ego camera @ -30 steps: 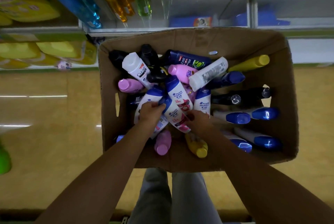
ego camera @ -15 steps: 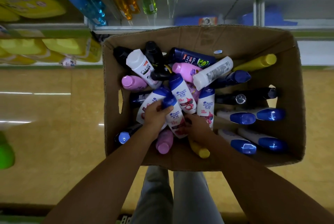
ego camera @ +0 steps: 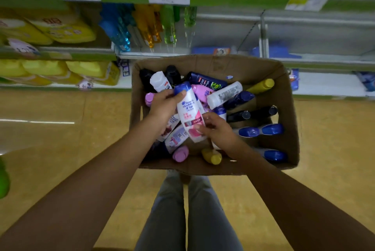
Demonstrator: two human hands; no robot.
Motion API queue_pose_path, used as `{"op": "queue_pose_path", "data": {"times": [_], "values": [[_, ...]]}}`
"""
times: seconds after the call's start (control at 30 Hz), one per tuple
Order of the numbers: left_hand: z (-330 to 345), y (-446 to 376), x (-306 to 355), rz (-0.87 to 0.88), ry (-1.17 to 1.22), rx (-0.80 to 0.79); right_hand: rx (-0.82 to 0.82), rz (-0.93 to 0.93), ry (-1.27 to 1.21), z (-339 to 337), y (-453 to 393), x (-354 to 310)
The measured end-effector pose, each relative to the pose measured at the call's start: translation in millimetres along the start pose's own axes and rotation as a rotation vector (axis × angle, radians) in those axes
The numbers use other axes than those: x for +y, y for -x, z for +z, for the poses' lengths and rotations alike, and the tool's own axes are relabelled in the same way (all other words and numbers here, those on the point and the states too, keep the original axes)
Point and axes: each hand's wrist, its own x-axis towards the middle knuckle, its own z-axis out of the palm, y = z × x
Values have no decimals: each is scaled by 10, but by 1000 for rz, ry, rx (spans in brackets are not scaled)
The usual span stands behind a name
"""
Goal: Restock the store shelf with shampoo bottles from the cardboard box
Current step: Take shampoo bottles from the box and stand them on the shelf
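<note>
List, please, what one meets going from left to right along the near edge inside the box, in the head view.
Pink bottle → yellow bottle → right forearm → blue-capped bottle, all in the cardboard box.

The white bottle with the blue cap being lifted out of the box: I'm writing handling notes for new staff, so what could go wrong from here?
The left hand grips the white bottle only near its cap, and the right hand pinches its base, so it might slip back into the cardboard box. Bottles lie heaped loosely beneath it; the pink bottle or yellow bottle could shift.
</note>
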Motion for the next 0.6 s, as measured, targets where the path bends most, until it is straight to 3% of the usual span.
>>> {"op": "queue_pose_path", "data": {"times": [0.6], "values": [[-388, 1576, 2315, 558, 54, -10, -6, -531, -121, -33, 1415, -2249]]}}
